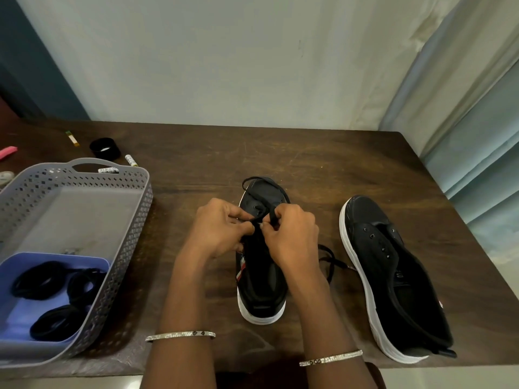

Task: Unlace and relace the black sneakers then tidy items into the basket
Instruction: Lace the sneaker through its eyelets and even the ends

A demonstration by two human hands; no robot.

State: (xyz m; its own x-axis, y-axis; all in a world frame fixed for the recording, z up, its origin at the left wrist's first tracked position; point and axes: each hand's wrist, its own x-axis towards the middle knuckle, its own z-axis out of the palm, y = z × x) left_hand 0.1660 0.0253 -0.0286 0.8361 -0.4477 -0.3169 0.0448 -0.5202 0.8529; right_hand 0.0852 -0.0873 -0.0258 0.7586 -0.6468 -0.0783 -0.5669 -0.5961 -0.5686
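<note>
Left of sneaker: basket, blk bands.

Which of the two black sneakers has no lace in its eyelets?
The right sneaker, away from the hands: its eyelets are bare. The middle sneaker carries a black lace, pinched by the left hand and right hand.

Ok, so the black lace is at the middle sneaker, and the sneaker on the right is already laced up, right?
Not quite. The sneaker on the right has no lace in it: the head view shows its eyelets bare. The rest holds: the black lace is at the middle sneaker.
</note>
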